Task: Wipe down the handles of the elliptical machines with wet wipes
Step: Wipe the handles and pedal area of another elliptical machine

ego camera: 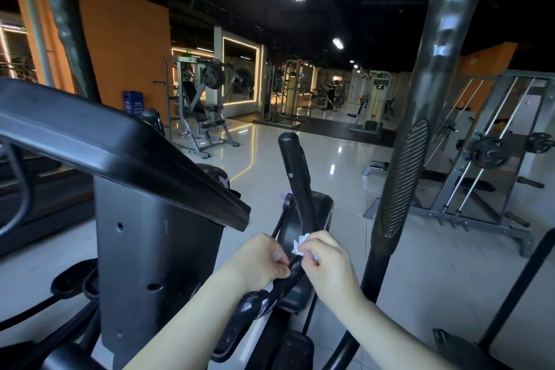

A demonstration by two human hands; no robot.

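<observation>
I see the wet wipe point(300, 245) bunched into a small white wad at the fingertips of my right hand point(327, 258), pressed against the black handle point(295, 177) of the elliptical machine point(156, 249) low down on its shaft. My left hand point(259, 260) sits just beside it on the other side of the same bar, fingers curled and pinching the curved lower part of the handle. The two hands nearly meet, with the bar between them. The handle is a smooth, glossy black bar that rises to a rounded top and bends into a shiny curve below my left hand. The wipe looks crumpled and soft, though the wad is small and I cannot tell how much of it is tucked inside the right fingers. A second, taller handle point(435, 75) stands to the right, matte grey-black with a ribbed oval grip patch point(404, 177). Pale glossy floor tiles point(345, 159) lie behind
</observation>
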